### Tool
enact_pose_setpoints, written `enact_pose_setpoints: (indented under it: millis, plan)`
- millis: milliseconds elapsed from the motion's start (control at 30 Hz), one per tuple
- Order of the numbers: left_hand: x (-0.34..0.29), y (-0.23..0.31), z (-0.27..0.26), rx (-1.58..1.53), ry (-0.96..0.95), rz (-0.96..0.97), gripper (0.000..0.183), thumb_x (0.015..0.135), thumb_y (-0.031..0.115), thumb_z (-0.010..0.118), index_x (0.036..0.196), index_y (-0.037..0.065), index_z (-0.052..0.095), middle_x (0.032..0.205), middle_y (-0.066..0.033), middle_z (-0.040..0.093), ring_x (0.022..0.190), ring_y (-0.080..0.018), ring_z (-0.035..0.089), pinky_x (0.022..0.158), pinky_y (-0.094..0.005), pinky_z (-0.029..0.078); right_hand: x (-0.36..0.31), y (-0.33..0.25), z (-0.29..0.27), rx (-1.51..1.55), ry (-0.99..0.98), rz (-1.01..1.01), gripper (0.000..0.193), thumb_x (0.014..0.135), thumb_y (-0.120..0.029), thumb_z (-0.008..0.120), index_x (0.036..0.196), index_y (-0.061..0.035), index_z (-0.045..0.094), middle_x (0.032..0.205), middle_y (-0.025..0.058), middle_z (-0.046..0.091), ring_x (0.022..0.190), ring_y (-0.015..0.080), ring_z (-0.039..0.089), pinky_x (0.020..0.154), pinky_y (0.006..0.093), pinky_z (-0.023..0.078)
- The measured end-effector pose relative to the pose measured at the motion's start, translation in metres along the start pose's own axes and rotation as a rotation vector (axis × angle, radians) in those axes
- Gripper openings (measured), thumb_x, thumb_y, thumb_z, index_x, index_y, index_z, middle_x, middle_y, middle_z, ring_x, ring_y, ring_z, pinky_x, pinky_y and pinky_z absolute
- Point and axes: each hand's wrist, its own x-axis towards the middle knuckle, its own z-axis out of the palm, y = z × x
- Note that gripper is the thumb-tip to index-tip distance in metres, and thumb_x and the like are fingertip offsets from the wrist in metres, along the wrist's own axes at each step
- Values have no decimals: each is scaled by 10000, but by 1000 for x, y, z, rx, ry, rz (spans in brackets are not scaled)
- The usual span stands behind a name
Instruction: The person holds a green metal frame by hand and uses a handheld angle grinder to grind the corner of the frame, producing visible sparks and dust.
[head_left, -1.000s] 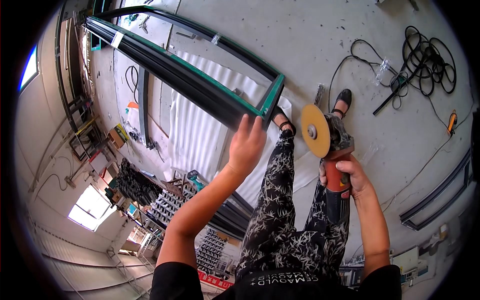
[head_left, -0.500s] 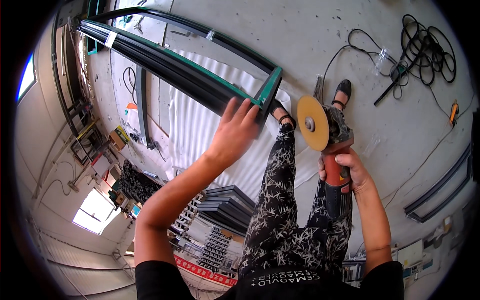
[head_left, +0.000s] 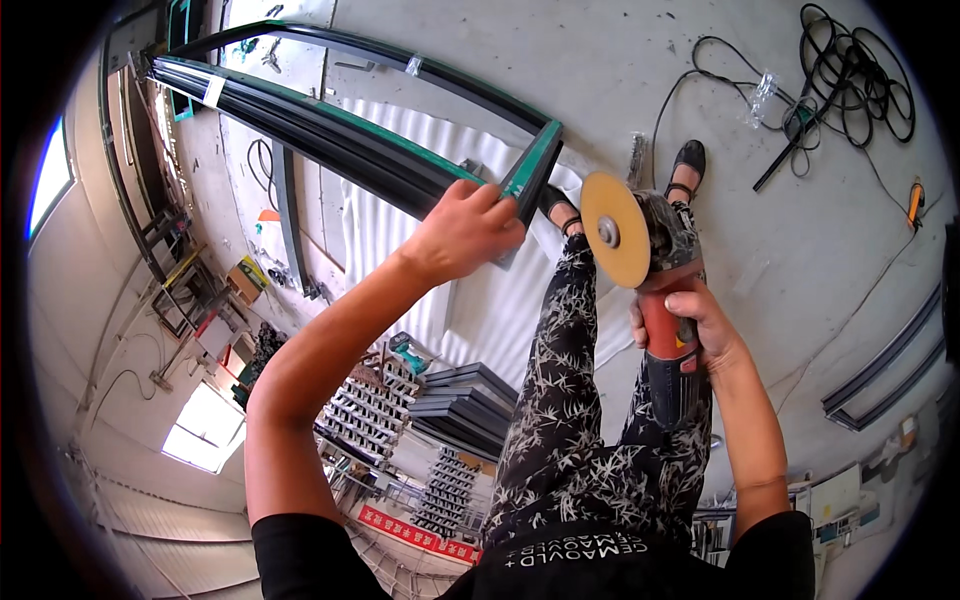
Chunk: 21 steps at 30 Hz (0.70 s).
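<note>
In my right hand [head_left: 703, 322] is an angle grinder [head_left: 668, 325] with a red and black body, its fingers wrapped around the body. The large tan disc [head_left: 613, 230] on the grinder faces left, beside the frame's corner and apart from it. At the near corner of a long dark metal frame [head_left: 330, 130] with green strips, my left hand [head_left: 465, 232] has its fingers curled over the edge. Its fingertips are partly hidden. The green-edged end bar [head_left: 533, 165] of the frame rises just past the knuckles.
White corrugated sheeting [head_left: 375, 225] lies under the frame. My feet stand close to the corner, one shoe [head_left: 690, 160] right of the disc. Coiled black cable [head_left: 850, 90] lies far right, an orange-handled tool [head_left: 915, 203] below it. Dark profiles [head_left: 465, 405] are stacked near left.
My left hand's fingers went from stretched out over the frame to curled at its corner. The grinder has shifted slightly left and away from me.
</note>
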Motion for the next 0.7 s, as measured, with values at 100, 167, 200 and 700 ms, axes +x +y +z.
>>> enact_pose_setpoints:
  millis: [100,167,200,700]
  plan:
    - [5,2,-1,-20,75,-17,135,707,174,639,833,143,599,913,-9,560,920,-196,531,787,-361,452,3,1,1,2,7,7,490,719,-289,629,1086,26,545,831,170,627,685,258,647,622,361,552]
    - [5,4,-1,-46,-17,-45,122,715,173,642,828,142,606,917,-5,571,942,-195,523,786,-362,442,5,4,3,11,-5,4,489,719,-288,632,1084,26,547,833,170,628,687,258,646,621,362,552]
    - [6,5,-1,-51,-18,-46,122,715,173,642,828,142,606,917,-5,571,942,-195,523,786,-362,442,6,5,3,19,-19,0,488,720,-288,636,1082,26,549,835,169,629,689,258,646,620,363,552]
    - [11,-4,2,-131,36,-120,120,753,132,603,865,89,613,1034,-7,616,1063,-190,528,881,-319,441,8,7,2,-15,-69,76,480,715,-289,674,1064,31,594,823,139,651,696,233,660,652,348,554]
